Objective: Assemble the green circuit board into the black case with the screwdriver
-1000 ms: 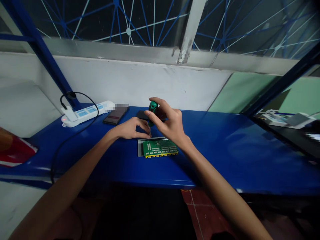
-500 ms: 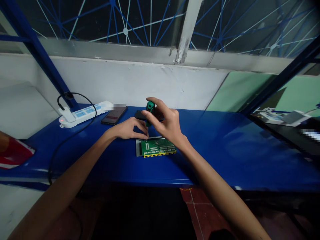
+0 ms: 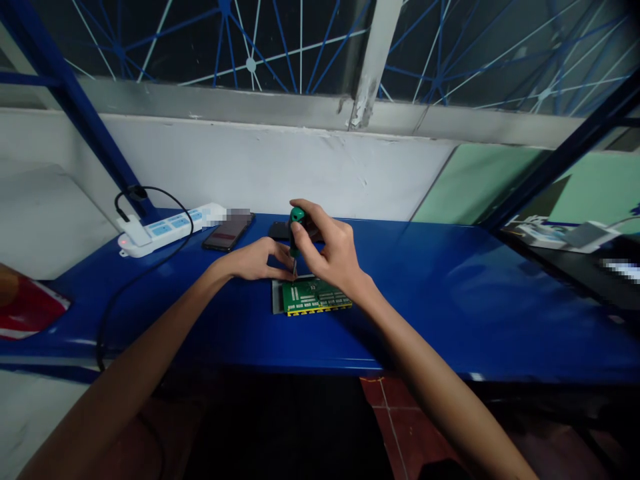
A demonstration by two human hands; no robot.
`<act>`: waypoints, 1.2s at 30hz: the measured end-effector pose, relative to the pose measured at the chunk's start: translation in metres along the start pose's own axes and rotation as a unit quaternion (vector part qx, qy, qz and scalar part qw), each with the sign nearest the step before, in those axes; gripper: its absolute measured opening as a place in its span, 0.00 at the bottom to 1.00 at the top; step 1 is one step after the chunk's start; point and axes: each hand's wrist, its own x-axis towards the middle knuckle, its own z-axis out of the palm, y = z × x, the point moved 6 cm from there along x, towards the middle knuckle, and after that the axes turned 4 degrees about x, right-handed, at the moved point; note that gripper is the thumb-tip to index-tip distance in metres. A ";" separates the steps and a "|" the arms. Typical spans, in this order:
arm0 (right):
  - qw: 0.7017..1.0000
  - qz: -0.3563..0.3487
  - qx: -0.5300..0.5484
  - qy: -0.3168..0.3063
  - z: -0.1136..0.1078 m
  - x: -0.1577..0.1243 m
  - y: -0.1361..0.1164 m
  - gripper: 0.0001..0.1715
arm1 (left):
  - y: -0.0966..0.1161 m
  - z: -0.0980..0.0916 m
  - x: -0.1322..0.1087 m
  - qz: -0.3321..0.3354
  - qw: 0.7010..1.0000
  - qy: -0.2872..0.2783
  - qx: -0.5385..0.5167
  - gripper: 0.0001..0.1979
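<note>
My right hand (image 3: 327, 243) is closed round the green handle of a screwdriver (image 3: 297, 215), held upright. Its thin shaft points down at the upper left corner of a green circuit board (image 3: 313, 297). That board has a yellow strip along its near edge and lies over a grey metal plate (image 3: 277, 297). From the left, my left hand (image 3: 257, 258) reaches in with thumb and fingers curled together beside the screwdriver's tip. Whatever its fingertips pinch there is too small to make out. My right hand partly covers the board's right side.
A phone (image 3: 229, 230) lies beyond my left hand, near a white power strip (image 3: 173, 229) with a black cable (image 3: 145, 265). Behind the screwdriver is a dark flat object (image 3: 279, 231). At the blue table's (image 3: 450, 300) left sits a red packet (image 3: 30, 303).
The screwdriver and my right hand have shifted slightly left, and the handle stands a little lower. My right thumb has closed onto the handle. My left hand has barely moved.
</note>
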 end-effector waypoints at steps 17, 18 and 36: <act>0.999 0.001 -0.017 -0.035 0.005 -0.007 0.000 0.29 | -0.004 -0.006 0.000 -0.014 0.999 0.029 -0.017 0.07; 0.999 0.000 -0.015 -0.036 0.005 -0.007 0.000 0.29 | -0.003 -0.005 0.000 -0.014 0.999 0.026 -0.018 0.07; 0.997 -0.021 -0.074 -0.021 0.004 -0.009 0.000 0.30 | -0.003 -0.005 0.000 -0.009 0.998 0.046 -0.030 0.07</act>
